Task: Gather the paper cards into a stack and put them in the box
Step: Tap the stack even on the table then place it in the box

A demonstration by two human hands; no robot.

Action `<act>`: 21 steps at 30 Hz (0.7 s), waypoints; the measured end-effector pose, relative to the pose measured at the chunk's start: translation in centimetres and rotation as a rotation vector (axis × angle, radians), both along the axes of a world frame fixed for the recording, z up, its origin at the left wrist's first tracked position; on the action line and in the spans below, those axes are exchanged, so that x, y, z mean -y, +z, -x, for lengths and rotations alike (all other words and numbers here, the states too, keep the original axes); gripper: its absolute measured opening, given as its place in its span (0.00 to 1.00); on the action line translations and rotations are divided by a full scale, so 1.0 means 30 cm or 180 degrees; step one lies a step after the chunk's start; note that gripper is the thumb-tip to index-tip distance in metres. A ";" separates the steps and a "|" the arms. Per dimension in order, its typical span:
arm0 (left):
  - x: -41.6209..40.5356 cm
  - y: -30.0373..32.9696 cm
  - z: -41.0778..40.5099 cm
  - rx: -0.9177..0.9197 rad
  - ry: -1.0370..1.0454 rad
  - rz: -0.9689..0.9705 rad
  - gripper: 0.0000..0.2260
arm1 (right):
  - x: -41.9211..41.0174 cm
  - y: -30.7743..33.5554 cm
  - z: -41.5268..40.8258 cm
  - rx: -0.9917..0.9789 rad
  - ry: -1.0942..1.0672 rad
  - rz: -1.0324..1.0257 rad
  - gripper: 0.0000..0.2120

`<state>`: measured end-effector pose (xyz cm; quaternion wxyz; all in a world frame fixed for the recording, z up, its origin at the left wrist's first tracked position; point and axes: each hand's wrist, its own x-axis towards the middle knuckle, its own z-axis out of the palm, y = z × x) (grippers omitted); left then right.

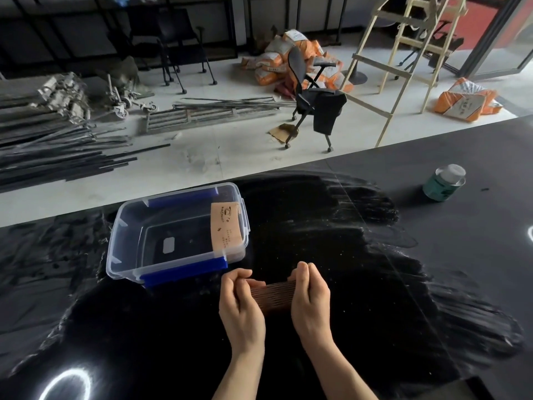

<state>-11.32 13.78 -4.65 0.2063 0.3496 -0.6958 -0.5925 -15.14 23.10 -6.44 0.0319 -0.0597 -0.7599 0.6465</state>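
A stack of brown paper cards [274, 295] stands on edge on the black table, squeezed between both hands. My left hand [240, 307] grips its left end and my right hand [310, 298] grips its right end. Just behind and to the left stands a clear plastic box [124, 226] with blue latches. Inside the box, one brown printed card [226, 226] leans against the right wall.
A green-labelled bottle [444, 183] stands at the far right of the black table [403, 284]. Beyond the table's far edge lies a floor with metal bars, an office chair, orange sacks and a wooden frame.
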 end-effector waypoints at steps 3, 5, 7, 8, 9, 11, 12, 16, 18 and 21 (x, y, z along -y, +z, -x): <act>-0.003 -0.003 0.000 -0.0027 -0.0035 0.0014 0.10 | -0.002 -0.006 -0.001 -0.0004 0.0047 -0.0033 0.19; 0.004 -0.005 -0.002 0.0002 -0.0071 0.0093 0.10 | -0.001 -0.013 -0.002 0.0000 0.0018 -0.0046 0.19; 0.015 -0.004 -0.006 -0.0020 -0.0216 0.0174 0.10 | 0.003 -0.009 -0.004 -0.0009 -0.0022 -0.0056 0.19; 0.021 -0.008 -0.011 -0.0014 -0.0320 0.0255 0.10 | 0.005 -0.006 -0.004 -0.0019 -0.0041 -0.0072 0.19; 0.029 -0.013 -0.018 0.0006 -0.0451 0.0374 0.09 | 0.004 -0.005 -0.004 -0.0041 -0.0059 -0.0092 0.19; 0.050 -0.009 -0.038 0.0096 -0.0841 0.0593 0.11 | 0.002 -0.004 -0.007 -0.0060 -0.0059 -0.0073 0.19; 0.066 -0.002 -0.050 0.0177 -0.1079 0.0712 0.14 | 0.001 -0.002 -0.009 -0.0041 -0.0034 -0.0040 0.19; 0.136 0.058 -0.082 0.0287 -0.2067 0.2066 0.26 | -0.003 -0.002 -0.013 -0.0054 0.0000 -0.0076 0.19; 0.146 0.109 -0.068 0.0459 -0.2713 0.2590 0.32 | 0.000 -0.002 -0.015 -0.0039 0.0006 -0.0061 0.19; 0.130 0.145 -0.031 0.0790 -0.3144 0.3141 0.34 | -0.001 0.006 -0.014 0.0068 -0.0011 -0.0020 0.19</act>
